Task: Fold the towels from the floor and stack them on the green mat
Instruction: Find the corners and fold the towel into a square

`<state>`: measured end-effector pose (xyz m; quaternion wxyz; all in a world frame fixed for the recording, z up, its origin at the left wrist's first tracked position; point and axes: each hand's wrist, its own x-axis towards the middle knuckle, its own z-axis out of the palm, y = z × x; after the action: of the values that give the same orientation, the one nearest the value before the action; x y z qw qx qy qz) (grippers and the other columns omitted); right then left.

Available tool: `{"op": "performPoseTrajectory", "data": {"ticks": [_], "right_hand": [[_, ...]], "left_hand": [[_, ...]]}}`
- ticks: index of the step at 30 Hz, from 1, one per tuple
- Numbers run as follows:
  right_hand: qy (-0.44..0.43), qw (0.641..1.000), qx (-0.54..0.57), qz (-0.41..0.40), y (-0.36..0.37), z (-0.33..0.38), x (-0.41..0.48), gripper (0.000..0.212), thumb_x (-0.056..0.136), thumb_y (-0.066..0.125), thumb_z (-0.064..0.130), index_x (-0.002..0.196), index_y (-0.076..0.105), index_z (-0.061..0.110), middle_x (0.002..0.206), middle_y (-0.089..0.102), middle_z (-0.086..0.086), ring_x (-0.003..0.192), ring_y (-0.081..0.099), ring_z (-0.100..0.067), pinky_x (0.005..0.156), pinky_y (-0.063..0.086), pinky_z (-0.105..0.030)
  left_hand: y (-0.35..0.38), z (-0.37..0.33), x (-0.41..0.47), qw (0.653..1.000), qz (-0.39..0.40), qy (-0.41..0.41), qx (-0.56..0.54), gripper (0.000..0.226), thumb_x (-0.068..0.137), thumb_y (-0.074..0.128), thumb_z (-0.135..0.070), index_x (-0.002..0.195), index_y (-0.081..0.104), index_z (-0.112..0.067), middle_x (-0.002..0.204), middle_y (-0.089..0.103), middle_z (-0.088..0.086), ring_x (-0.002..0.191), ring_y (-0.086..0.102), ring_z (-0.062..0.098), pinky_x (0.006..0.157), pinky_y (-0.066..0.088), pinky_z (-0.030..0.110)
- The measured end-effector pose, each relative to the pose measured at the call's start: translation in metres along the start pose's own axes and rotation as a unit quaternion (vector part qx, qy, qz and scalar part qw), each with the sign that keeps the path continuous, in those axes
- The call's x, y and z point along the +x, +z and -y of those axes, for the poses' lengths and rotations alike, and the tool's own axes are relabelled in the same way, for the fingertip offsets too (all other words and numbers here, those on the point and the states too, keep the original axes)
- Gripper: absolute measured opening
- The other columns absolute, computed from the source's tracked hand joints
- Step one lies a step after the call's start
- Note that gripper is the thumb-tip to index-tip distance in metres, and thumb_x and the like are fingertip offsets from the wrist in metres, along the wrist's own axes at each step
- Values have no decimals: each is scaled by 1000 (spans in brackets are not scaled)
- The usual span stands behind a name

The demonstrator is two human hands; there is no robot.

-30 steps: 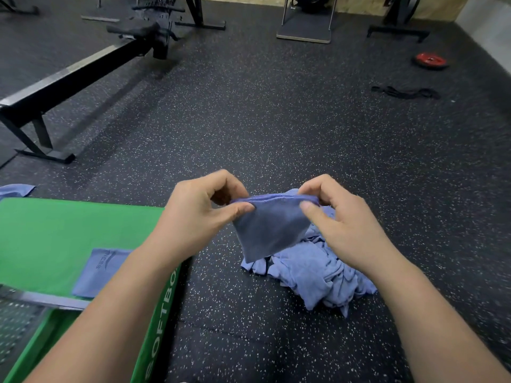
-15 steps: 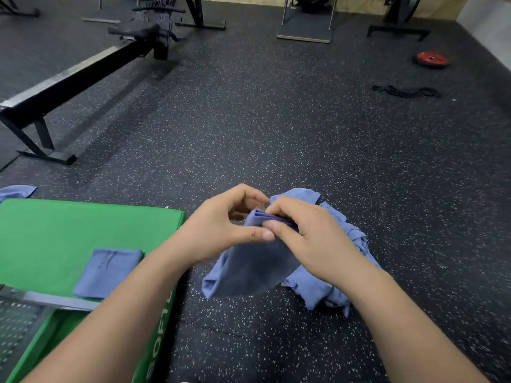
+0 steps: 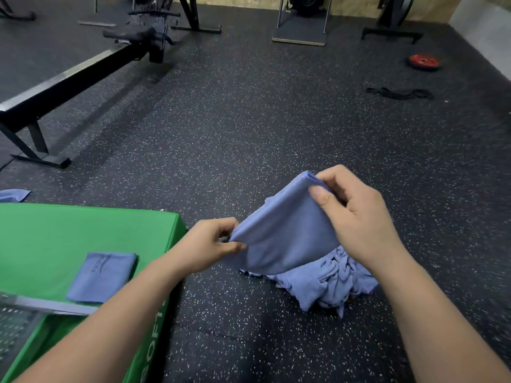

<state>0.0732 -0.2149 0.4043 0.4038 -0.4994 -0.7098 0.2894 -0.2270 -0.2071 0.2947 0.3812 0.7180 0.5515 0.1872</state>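
A: What's at far left?
B: There's a stray blue towel (image 3: 13, 194) on the floor (image 3: 249, 120), just beyond the green mat (image 3: 69, 233); a rowing machine (image 3: 69, 84) stands further back, well apart.
A: On the mat?
B: One folded towel (image 3: 102, 277), flat, logo up, twd the mat's near right part.
A: Next over?
B: The left hand (image 3: 206, 247), just right of the mat's corner; thumb & fingers (image 3: 221, 224) pinch the lower-left corner of the held towel (image 3: 284, 236).
A: And that towel?
B: In the air btwn both hands, stretched on a slant, low at left, high at right; looks doubled over; it hangs in front of the pile of towels (image 3: 326, 283), which lies crumpled on the floor.
A: Other side?
B: The right hand (image 3: 359, 225) grips the upper corner; thumb on the near face, other fingers curled behind.
A: Further right?
B: A black band (image 3: 399, 93) & a red weight plate (image 3: 424, 62) on the floor, far back, well apart from the pile.
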Motion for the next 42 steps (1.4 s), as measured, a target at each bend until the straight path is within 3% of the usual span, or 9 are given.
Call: {"op": "performPoseTrajectory", "data": {"ticks": [6, 8, 11, 16, 20, 25, 30, 37, 42], "right_hand": [[50, 991, -19, -121, -24, -16, -1, 13, 110, 59, 31, 100, 62, 25, 86, 63, -4, 77, 54, -22, 71, 44, -39], [67, 987, -25, -147, -26, -21, -1, 14, 111, 57, 33, 100, 60, 24, 84, 61, 3, 70, 50, -9, 67, 41, -31], [93, 978, -27, -182, -24, -26, 0, 15, 111, 56, 33, 103, 59, 21, 77, 56, 18, 69, 48, 1, 62, 37, -16], [106, 974, -32, -200, -16, -22, 0, 19, 112, 53, 35, 104, 56, 18, 81, 59, -12, 65, 44, -7, 59, 35, -22], [102, 973, -44, -202, -7, -19, 1, 19, 112, 53, 35, 101, 55, 20, 74, 54, -18, 61, 41, -12, 59, 34, -29], [104, 975, -46, -192, -1, -19, 2, 21, 112, 52, 38, 97, 54, 23, 62, 43, -5, 58, 36, -12, 59, 32, -37], [106, 975, -43, -190, 2, -17, 2, 21, 112, 53, 37, 96, 56, 24, 59, 42, 0, 57, 36, -11, 59, 35, -38], [104, 972, -54, -202, 8, -10, 1, 16, 108, 59, 37, 97, 59, 26, 61, 50, 5, 58, 43, -12, 62, 39, -35], [83, 982, -63, -155, 29, -1, -7, 17, 107, 63, 32, 93, 57, 24, 68, 54, -1, 60, 47, -17, 59, 37, -26]], "left_hand": [[-23, 5, 3, 994, -64, -13, -84, 10, 98, 78, -18, 96, 71, -25, 82, 72, -7, 74, 59, 8, 75, 48, 33], [-30, 1, 2, 981, -96, -9, -168, 4, 102, 73, -17, 99, 71, -19, 87, 71, -3, 81, 60, 13, 80, 46, 36], [-37, -14, 1, 920, -144, -10, -365, 6, 101, 72, -20, 100, 68, -15, 91, 66, -1, 86, 58, 13, 82, 48, 35], [-35, -37, 3, 845, -217, -15, -489, 14, 107, 61, -30, 94, 65, -27, 83, 57, -7, 77, 48, 8, 71, 36, 33], [-27, -46, 3, 839, -332, -43, -429, 18, 110, 60, -40, 94, 58, -32, 78, 46, -12, 70, 38, 8, 64, 30, 33], [-29, -42, -2, 873, -409, -21, -265, 17, 110, 57, -43, 101, 55, -29, 86, 54, -16, 81, 47, 10, 79, 41, 38], [-36, -44, -9, 888, -450, -24, -88, 13, 108, 62, -35, 108, 54, -24, 85, 62, -11, 76, 55, 4, 70, 41, 16], [-17, -51, -4, 876, -410, -137, -214, 35, 98, 73, -55, 108, 60, -23, 92, 67, -10, 74, 58, -3, 71, 45, 26], [3, -62, -3, 880, -333, -139, -309, 51, 80, 80, -68, 105, 66, -26, 86, 69, -7, 77, 65, 9, 75, 55, 39]]}}
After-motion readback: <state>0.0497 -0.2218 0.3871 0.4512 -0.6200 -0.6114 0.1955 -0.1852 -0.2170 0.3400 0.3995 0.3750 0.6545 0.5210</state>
